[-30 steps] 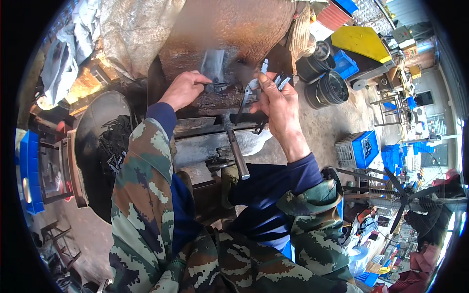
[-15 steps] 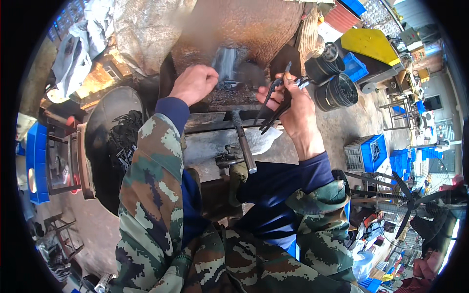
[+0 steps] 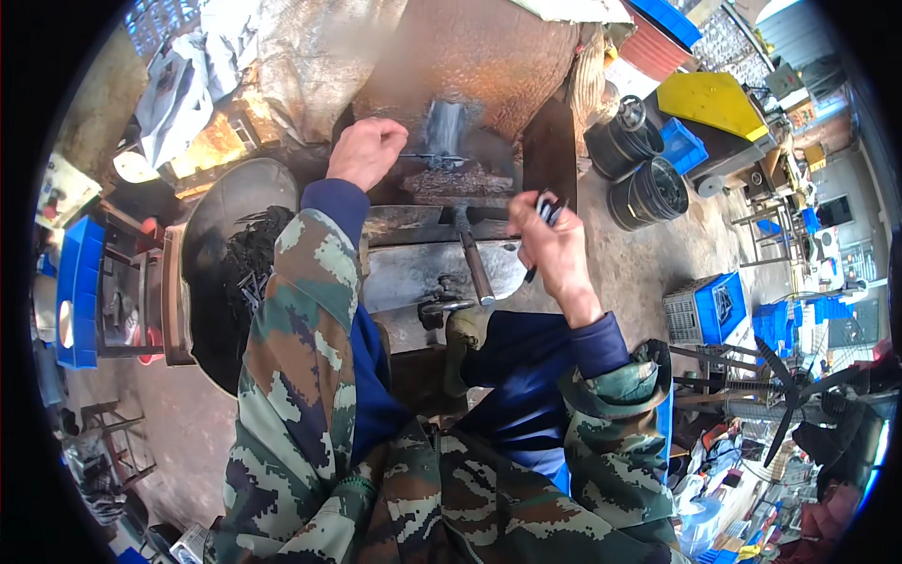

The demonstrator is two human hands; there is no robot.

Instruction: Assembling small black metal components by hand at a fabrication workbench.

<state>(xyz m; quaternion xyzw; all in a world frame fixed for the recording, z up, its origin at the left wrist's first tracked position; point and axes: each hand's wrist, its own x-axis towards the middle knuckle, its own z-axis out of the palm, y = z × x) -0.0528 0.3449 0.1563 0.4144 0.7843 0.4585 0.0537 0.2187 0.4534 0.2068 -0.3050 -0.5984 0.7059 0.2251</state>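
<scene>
My left hand [image 3: 366,153] is closed in a pinch just left of a grey grinding wheel [image 3: 445,130]. From its fingertips a thin dark metal piece [image 3: 420,156] reaches across to the wheel's lower front; whether they touch is too small to tell. My right hand [image 3: 556,254] is wrapped round several dark, slender metal pieces [image 3: 547,205], lower and to the right of the wheel. Their upper ends show above the fingers, and the palm hides the rest. A metal bar with a round handle [image 3: 476,268] sticks out toward me below the wheel.
A dark basin [image 3: 209,310] holding black metal pieces [image 3: 252,249] stands at my left. To the right are black buckets [image 3: 648,195], a blue-lined crate [image 3: 691,310] and a fan [image 3: 791,385]. A brown sheet [image 3: 479,47] hangs behind the wheel.
My right hand has dropped and turned, and its metal pieces, spread out before, are now gathered in the fist. A thin piece now shows between my left hand and the wheel.
</scene>
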